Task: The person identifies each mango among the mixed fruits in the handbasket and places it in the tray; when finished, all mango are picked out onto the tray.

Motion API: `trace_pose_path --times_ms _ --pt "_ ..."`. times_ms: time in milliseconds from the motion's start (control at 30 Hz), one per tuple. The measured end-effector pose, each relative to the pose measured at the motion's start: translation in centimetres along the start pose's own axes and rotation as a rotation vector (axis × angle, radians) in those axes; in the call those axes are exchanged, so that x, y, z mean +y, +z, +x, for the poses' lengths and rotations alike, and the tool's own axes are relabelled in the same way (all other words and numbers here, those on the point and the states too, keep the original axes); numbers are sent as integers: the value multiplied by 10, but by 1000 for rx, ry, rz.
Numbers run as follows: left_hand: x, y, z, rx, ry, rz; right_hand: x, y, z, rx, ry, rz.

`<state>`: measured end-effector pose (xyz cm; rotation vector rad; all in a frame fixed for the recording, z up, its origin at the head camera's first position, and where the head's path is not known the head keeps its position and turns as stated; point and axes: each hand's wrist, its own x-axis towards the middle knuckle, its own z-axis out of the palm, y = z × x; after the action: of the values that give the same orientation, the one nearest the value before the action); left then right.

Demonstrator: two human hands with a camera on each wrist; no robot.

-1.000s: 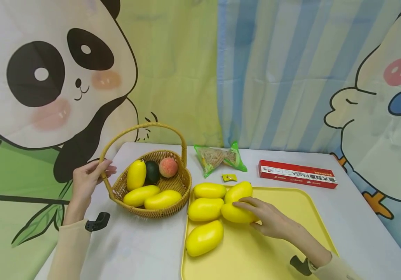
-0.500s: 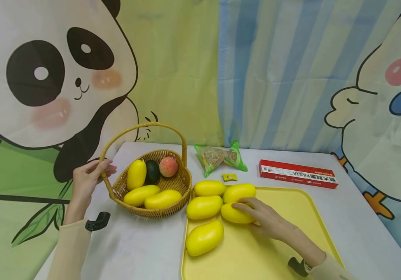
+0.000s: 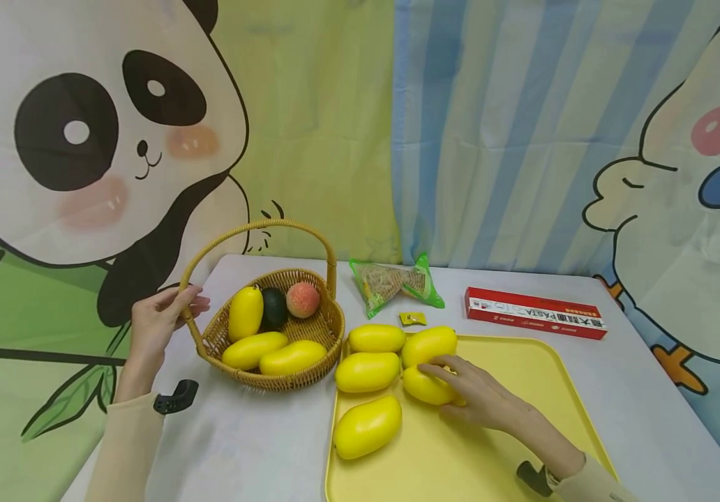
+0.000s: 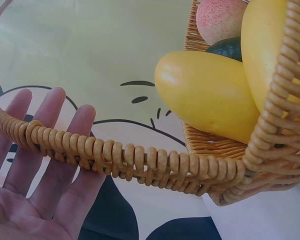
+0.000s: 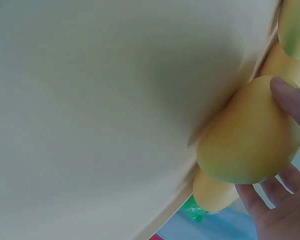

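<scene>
From where I stand, the person's right hand (image 3: 482, 401) has a mango (image 3: 429, 387) pinched on the yellow tray (image 3: 511, 446), thumb on one side and fingers on the other; whether it is lifted at all, I cannot tell. Four more mangoes share that corner: two along the far edge (image 3: 377, 339) (image 3: 429, 344), one just left of the held one (image 3: 368, 371), and another nearest the person (image 3: 368, 427).

The left hand (image 3: 159, 324) holds the handle (image 3: 259, 224) of the basket (image 3: 272, 382) low on its left side (a light hold, fingers nearly straight behind the cane and the thumb across from them). The basket sits upright beside the tray's left edge. Inside are three mangoes: one leaning against the left wall (image 3: 245, 315) and two lying near the front (image 3: 255, 350) (image 3: 293, 358). A dark green fruit (image 3: 274, 309) stands between the leaning mango and a pink peach (image 3: 303, 300).

Behind the tray, on the white surface (image 3: 241, 446), lie a green-ended snack bag (image 3: 388, 282), a small yellow packet (image 3: 413, 318) and, farther right, a red pasta box (image 3: 536, 314). A cartoon panda (image 3: 165, 167) fills the left of the cloth backdrop (image 3: 316, 125).
</scene>
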<state>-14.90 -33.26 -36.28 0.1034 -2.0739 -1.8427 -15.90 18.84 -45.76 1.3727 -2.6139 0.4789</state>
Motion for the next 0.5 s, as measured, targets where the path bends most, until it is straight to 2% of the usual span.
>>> trace_pose_path --times_ms 300,500 --pt "-2 0 0 -1 -1 27 -6 -5 7 -44 24 6" --pt "-1 0 0 2 -1 26 -15 -10 30 -64 -5 18"
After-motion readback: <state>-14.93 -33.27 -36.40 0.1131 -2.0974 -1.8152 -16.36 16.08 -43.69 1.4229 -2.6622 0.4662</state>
